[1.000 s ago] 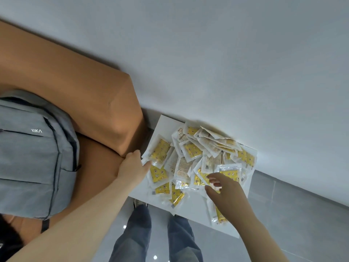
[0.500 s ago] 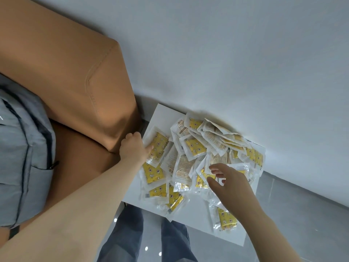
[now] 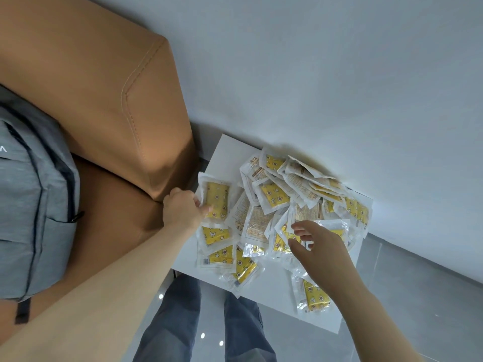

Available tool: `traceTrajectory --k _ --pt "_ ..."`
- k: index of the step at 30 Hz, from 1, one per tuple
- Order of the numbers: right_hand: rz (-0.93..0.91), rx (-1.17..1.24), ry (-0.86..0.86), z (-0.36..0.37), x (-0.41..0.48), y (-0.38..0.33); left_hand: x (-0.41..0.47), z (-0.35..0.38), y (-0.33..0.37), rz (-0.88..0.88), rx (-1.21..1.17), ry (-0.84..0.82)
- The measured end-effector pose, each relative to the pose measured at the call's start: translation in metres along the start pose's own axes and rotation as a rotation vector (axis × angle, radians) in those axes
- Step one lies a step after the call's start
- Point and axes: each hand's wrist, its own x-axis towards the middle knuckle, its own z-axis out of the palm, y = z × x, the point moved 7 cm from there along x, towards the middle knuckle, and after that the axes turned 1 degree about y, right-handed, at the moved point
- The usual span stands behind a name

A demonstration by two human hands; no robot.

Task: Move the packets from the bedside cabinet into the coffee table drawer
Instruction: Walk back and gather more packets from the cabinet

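1. Pinching one yellow packet (image 3: 217, 198) at its edge, the left hand (image 3: 183, 211) is lifting it from the heap of packets (image 3: 285, 212) on the white bedside cabinet (image 3: 224, 155).
2. Hovering with fingers spread, the right hand (image 3: 321, 246) is gripping nothing.
3. Risking slips: the glossy, overlapping packets near the front edge are likely to slide onto the floor (image 3: 407, 296) if swept carelessly.

Left hand (image 3: 183, 209) pinches one yellow packet (image 3: 216, 198) at the edge of the white bedside cabinet (image 3: 224, 152). Right hand (image 3: 320, 246) hovers, fingers spread, over the packet pile (image 3: 287, 205).
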Motion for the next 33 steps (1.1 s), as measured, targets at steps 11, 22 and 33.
traceTrajectory --k 11,22,33 --pt "0.092 -0.099 0.014 0.02 -0.005 0.023 -0.056 0.036 -0.032 -0.187 -0.085 -0.136" --pt "0.197 -0.126 0.08 0.016 0.004 0.078 -0.069 0.036 -0.008 -0.35 -0.221 -0.057" --pt "0.059 -0.345 -0.018 0.0 0.043 0.117 -0.071 0.047 -0.008 -0.401 -0.106 0.007"
